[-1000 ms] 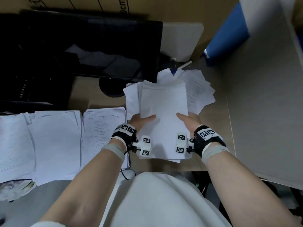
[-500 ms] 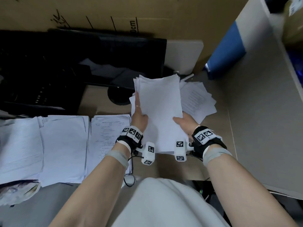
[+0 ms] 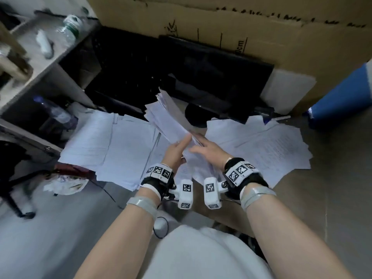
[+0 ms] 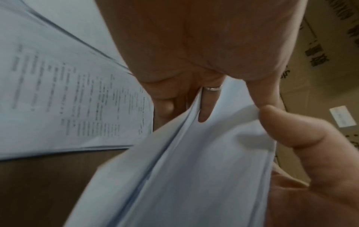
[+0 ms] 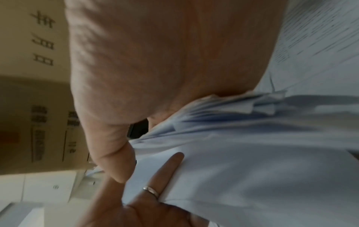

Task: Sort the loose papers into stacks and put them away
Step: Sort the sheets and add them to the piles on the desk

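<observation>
A thick bundle of white papers (image 3: 167, 115) is held tilted above the desk, its far end pointing up and left. My left hand (image 3: 181, 146) grips its near end from the left, thumb on top and fingers underneath. My right hand (image 3: 201, 146) holds the same end from the right. The left wrist view shows the bundle (image 4: 194, 169) fanned at its edge above a printed stack (image 4: 77, 92). The right wrist view shows the bundle (image 5: 252, 169) pinched between both hands. Sorted stacks (image 3: 104, 141) lie side by side on the left. Loose printed sheets (image 3: 261, 141) lie spread on the right.
A black monitor (image 3: 211, 77) stands behind the papers, its round base (image 3: 197, 115) on the desk. Behind it is a cardboard box (image 3: 261, 27). At far right lies a blue roll (image 3: 342, 97). Shelves with bottles (image 3: 70, 27) stand left. A crumpled bag (image 3: 66, 182) sits by the desk's front edge.
The bundle has come up off the loose pile, tilted and swung left toward the sorted stacks. Both hands have moved close together at its near end. The view has turned left.
</observation>
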`<action>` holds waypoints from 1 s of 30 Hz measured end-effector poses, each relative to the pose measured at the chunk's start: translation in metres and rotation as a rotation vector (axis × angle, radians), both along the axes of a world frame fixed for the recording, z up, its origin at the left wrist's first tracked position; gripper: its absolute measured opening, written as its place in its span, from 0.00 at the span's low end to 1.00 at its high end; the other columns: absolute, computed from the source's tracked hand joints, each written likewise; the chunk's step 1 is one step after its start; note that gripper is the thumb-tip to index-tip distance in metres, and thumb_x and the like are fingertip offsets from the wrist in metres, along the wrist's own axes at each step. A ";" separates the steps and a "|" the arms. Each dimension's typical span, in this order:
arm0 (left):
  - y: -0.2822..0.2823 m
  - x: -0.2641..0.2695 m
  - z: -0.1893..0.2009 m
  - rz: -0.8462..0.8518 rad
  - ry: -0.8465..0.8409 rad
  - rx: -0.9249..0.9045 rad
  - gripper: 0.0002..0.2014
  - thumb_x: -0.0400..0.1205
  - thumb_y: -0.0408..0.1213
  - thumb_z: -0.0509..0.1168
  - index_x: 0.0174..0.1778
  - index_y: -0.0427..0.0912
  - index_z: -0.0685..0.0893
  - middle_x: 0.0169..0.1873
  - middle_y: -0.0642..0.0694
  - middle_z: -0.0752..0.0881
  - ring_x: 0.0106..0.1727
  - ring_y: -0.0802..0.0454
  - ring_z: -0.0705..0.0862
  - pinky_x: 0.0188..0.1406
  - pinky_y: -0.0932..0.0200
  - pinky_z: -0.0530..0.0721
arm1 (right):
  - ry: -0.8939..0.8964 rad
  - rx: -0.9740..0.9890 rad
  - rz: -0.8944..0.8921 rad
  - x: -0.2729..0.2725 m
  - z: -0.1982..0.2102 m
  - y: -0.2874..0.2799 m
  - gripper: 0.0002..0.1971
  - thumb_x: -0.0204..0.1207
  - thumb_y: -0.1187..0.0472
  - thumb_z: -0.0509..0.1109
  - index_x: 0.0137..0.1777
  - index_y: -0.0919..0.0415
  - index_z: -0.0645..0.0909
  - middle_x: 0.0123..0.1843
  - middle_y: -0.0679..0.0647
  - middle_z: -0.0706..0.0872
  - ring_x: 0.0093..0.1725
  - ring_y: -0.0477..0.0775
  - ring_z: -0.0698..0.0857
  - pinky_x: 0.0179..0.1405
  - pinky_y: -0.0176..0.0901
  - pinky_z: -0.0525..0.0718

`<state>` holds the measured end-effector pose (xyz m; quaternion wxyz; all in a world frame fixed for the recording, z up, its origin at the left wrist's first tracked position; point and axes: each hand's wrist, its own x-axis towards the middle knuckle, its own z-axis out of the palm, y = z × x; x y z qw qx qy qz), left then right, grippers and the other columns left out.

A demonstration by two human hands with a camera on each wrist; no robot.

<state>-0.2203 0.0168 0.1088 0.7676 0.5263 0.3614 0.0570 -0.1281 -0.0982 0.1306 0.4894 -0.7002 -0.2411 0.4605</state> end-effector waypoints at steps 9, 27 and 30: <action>0.110 -0.064 -0.006 -0.009 -0.010 0.132 0.26 0.87 0.54 0.61 0.60 0.31 0.86 0.49 0.36 0.91 0.49 0.41 0.89 0.45 0.50 0.87 | -0.209 -0.090 0.101 -0.059 0.008 0.096 0.43 0.75 0.55 0.75 0.86 0.39 0.57 0.87 0.41 0.54 0.86 0.41 0.54 0.82 0.40 0.56; 0.199 -0.118 0.012 -0.167 -0.084 0.116 0.22 0.78 0.57 0.72 0.59 0.45 0.87 0.52 0.44 0.92 0.54 0.48 0.91 0.55 0.49 0.89 | -0.243 -0.035 -0.183 -0.137 0.011 0.167 0.38 0.73 0.50 0.80 0.82 0.43 0.67 0.76 0.30 0.71 0.72 0.29 0.72 0.70 0.27 0.66; 0.203 -0.125 0.015 -0.137 -0.112 0.174 0.15 0.81 0.45 0.73 0.59 0.42 0.88 0.54 0.43 0.92 0.57 0.48 0.90 0.63 0.48 0.87 | -0.207 -0.013 -0.148 -0.137 0.012 0.173 0.25 0.80 0.56 0.75 0.73 0.41 0.73 0.61 0.22 0.77 0.56 0.14 0.76 0.56 0.13 0.71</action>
